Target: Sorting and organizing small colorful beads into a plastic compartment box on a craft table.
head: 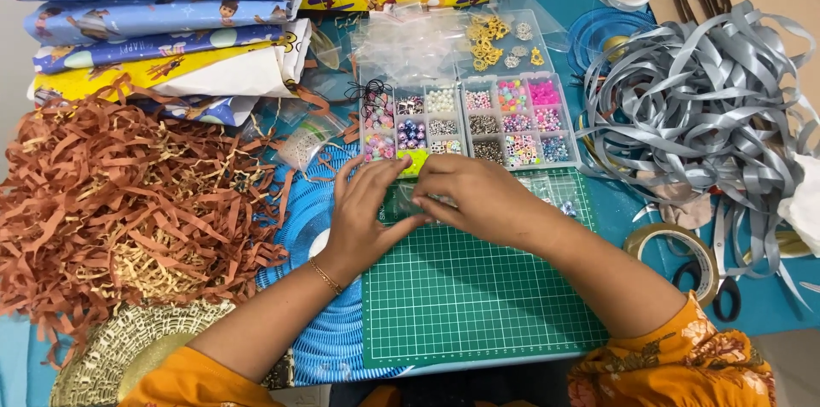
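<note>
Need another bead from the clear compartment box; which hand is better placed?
Probably the left hand: its fingers lie at the near edge of the clear plastic compartmented bead box; the right hand sits slightly lower over the green cutting mat.

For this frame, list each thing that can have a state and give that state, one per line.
Left hand: on the cutting mat's edge, fingers bent, pinching something too small to tell.
Right hand: fingertips meeting the left hand's.
Bead organiser: lid open, compartments filled.
Cutting mat: flat, mostly bare.
Grey ribbon: unspooled, tangled.
Tape roll: lying flat.
Scissors: partly under ribbon, blades hidden.
Wrapping paper: folded, stacked.
Shredded paper: loose heap.
</note>
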